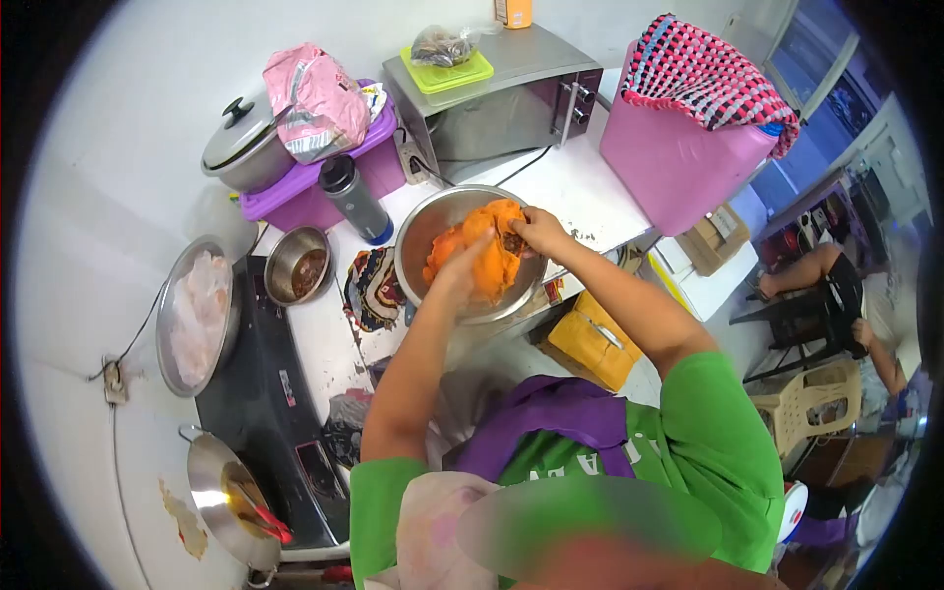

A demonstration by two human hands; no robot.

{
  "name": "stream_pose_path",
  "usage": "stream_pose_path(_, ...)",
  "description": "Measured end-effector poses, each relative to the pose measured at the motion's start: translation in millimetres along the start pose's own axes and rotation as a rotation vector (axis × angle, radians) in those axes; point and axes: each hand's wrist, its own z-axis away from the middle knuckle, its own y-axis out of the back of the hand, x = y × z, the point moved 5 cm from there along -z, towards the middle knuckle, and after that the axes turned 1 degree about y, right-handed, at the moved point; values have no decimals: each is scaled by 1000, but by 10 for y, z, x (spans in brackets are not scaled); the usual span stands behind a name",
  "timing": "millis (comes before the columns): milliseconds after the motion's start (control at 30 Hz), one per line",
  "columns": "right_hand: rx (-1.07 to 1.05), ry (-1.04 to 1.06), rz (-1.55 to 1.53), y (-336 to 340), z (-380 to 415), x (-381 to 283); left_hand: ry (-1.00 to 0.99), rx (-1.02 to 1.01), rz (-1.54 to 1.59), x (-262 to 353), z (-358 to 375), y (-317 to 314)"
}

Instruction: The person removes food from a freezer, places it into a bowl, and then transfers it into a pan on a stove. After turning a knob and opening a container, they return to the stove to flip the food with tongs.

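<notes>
A soft orange mass that looks like dough (484,258) is held over a wide metal bowl (418,208) on the white counter. My left hand (460,273) grips it from the near left side, thumb on top, with its other fingers partly hidden. At the right edge, my right hand (537,234) has its fingers closed on the orange dough. A dark brown patch shows beside those right fingertips. More orange pieces lie lower in the bowl on the left.
A patterned cloth (374,290), a tumbler (356,202) and a small pot (298,265) stand left of the bowl. The black stove (264,393) carries a wok (221,482). Behind are a toaster oven (501,123) and a pink container (664,157). A seated person (846,295) is at far right.
</notes>
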Motion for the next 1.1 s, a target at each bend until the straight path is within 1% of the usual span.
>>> stream_pose_path(100,-12,27,277,-52,-234,227,111,-87,29,-199,-247,166)
stream_pose_path(167,1,2,370,-114,-257,283,222,-164,0,-441,-438,263)
stream_pose_path(233,63,-66,376,-111,-200,121,312,-207,-64,-648,-650,417)
stream_pose_path(267,214,46,475,-184,-250,253,353,-212,-115,-749,-743,501)
stream_pose_path(300,179,27,489,-209,-274,251,394,-217,-165,-861,-827,586)
stream_pose_path(367,111,-7,517,-203,-314,200,399,-228,-204,-1102,-1031,764)
stream_pose_path(433,66,-45,579,-168,-347,169,359,-122,-314,-964,-908,696)
stream_pose_path(467,41,-60,610,-160,-367,175,323,-9,-405,-583,-516,428)
stream_pose_path(500,79,-27,582,-126,-380,185,288,108,-494,-360,-300,304)
stream_pose_path(567,150,33,523,2,-355,293,269,129,-618,-398,-349,318)
stream_pose_path(600,190,160,466,96,-294,327,261,140,-679,-412,-380,314)
stream_pose_path(700,292,282,149,379,20,456,130,130,-882,-325,-401,252)
stream_pose_path(800,212,196,131,471,306,926,11,127,-1073,-304,-353,208)
stream_pose_path(867,66,99,290,377,468,1473,-54,112,-981,-366,-378,294)
stream_pose_path(900,-84,56,308,285,523,1819,-87,104,-942,-401,-407,381)
stream_pose_path(933,-234,15,326,181,591,2177,-40,107,-843,-486,-462,508)
stream_pose_path(1000,-369,12,380,-27,753,2790,48,142,-777,-453,-420,441)
stream_pose_path(1033,-439,-65,411,-173,808,3208,89,160,-743,-418,-394,400)
stream_pose_path(1067,-510,-145,444,-299,860,3554,40,183,-816,-359,-375,348)
stream_pose_path(1100,-604,-272,244,-390,919,3734,-7,204,-887,-318,-350,289)
